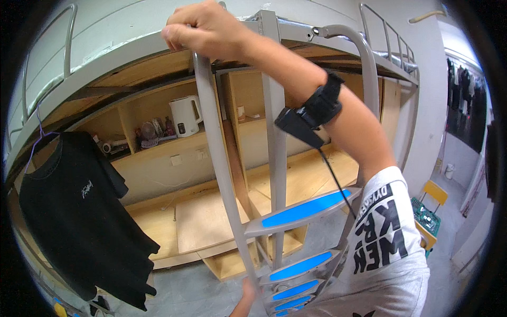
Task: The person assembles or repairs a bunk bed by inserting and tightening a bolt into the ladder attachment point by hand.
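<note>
My right arm crosses the view from the right, and my right hand (203,29) is closed over the top of the grey ladder rail (214,127), beside the upper bunk's frame. A black strap with a small device (311,113) sits on that forearm, and a cable hangs from it. Low in the view, my left hand (248,290) holds the same rail; its fingers are partly hidden behind the metal. Blue-topped ladder rungs (306,208) run downward between the two rails.
A black T-shirt (79,211) hangs from the bunk frame (127,50) at left. Beneath the bunk are a wooden desk (206,216) and shelves with a white kettle (186,115). A yellow chair (434,193) with a green basket (425,216) stands at right.
</note>
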